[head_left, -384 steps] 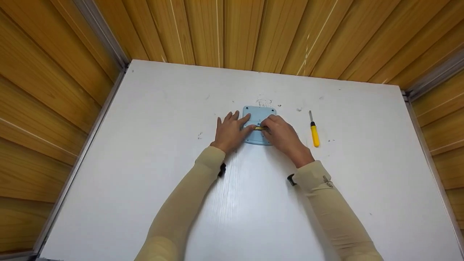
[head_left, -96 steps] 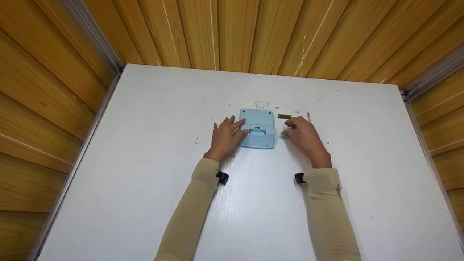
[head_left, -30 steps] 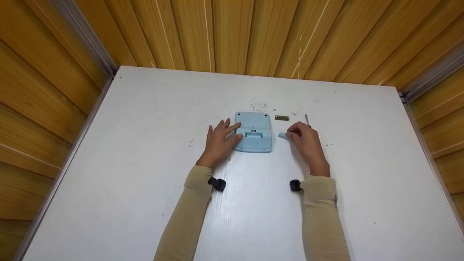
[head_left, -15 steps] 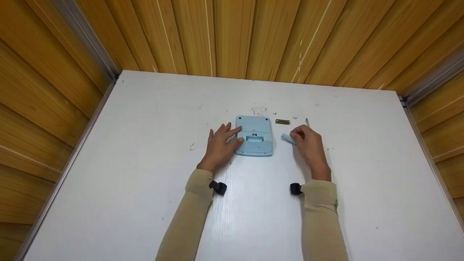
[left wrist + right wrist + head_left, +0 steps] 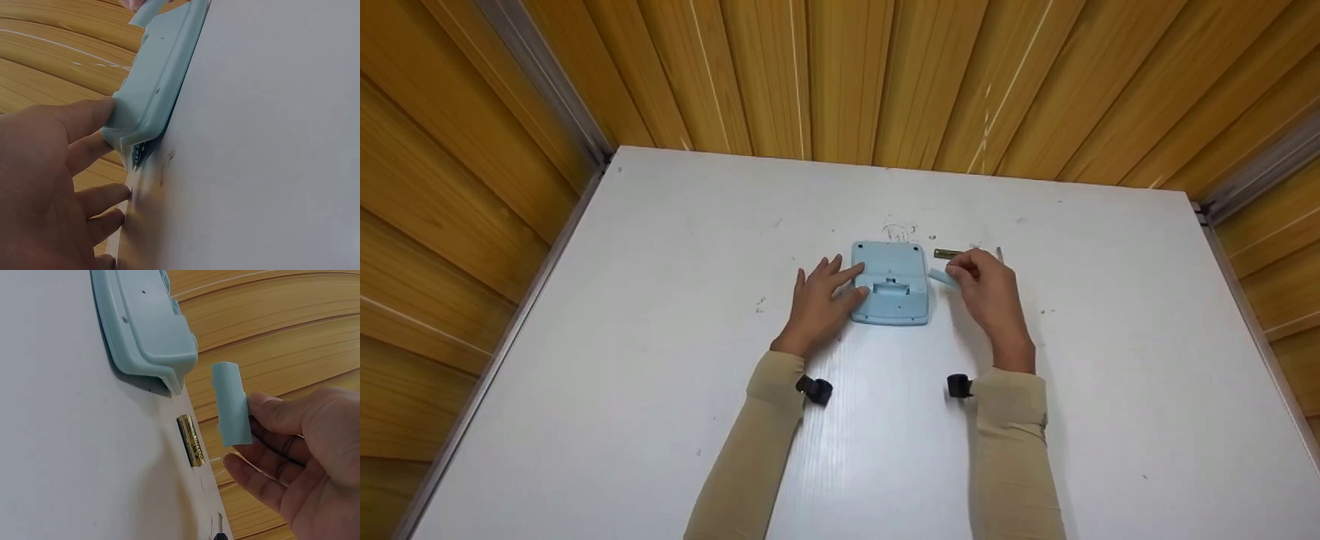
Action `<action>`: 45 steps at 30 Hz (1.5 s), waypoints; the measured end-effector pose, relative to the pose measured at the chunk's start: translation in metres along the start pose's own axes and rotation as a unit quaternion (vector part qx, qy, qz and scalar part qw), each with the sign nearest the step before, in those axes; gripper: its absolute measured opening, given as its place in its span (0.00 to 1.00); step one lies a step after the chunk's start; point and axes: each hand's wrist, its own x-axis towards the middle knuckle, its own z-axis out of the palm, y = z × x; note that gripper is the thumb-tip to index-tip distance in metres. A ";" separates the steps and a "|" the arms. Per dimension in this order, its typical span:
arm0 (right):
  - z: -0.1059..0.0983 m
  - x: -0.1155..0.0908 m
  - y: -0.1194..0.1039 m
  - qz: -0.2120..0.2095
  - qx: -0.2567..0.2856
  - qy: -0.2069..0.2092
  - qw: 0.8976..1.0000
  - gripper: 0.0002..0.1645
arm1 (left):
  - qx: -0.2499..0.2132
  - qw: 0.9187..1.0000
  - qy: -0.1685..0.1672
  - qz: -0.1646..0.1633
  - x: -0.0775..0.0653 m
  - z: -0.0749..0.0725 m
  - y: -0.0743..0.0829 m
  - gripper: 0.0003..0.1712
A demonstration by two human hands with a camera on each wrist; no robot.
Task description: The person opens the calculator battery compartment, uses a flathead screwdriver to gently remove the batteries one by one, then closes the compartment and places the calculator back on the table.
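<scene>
A light-blue calculator (image 5: pixel 911 262) lies face down on the white table, its battery slot (image 5: pixel 891 289) uncovered. My left hand (image 5: pixel 819 306) touches its left edge with thumb and forefinger, the fingers spread and fairly straight. Between thumb and fingers, my right hand (image 5: pixel 988 296) pinches a small light-blue battery cover (image 5: pixel 232 405), held up just off the calculator's right side. Beyond that hand, a gold battery (image 5: pixel 191 440) rests on the table, partly covered by the fingers in the head view.
A screwdriver's metal shaft (image 5: pixel 1000 255) shows behind my right hand, which hides its handle. The white table (image 5: pixel 697 247) bears small dark marks and ends at wood-panelled walls (image 5: pixel 840 75).
Earlier both hands were at the battery in the slot; it later lies on the table. The right hand has taken up the cover and, since half a second ago, moved it left towards the calculator.
</scene>
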 end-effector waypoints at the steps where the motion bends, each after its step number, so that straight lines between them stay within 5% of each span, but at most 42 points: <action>1: 0.001 0.001 -0.002 0.000 -0.001 -0.003 1.000 0.07 | -0.001 1.000 0.001 0.000 0.000 0.000 0.000 0.29; 8: 0.005 0.001 -0.016 0.000 -0.002 0.000 1.000 0.08 | 0.000 1.000 -0.010 0.004 0.001 0.000 0.005 0.29; 15: 0.014 -0.002 -0.030 -0.055 0.003 -0.010 0.998 0.08 | 0.008 1.000 -0.008 0.024 0.002 -0.003 0.005 0.29; 22: 0.025 -0.006 -0.038 -0.067 0.007 -0.033 0.997 0.06 | 0.014 0.999 -0.016 0.026 -0.002 -0.007 0.004 0.29; 35: 0.037 -0.008 -0.044 -0.066 -0.005 -0.063 0.996 0.06 | 0.019 0.999 -0.027 0.019 -0.004 -0.009 0.007 0.29; 45: 0.041 -0.010 -0.044 -0.110 0.000 -0.058 0.992 0.04 | 0.027 0.999 -0.020 0.017 -0.003 -0.005 0.008 0.29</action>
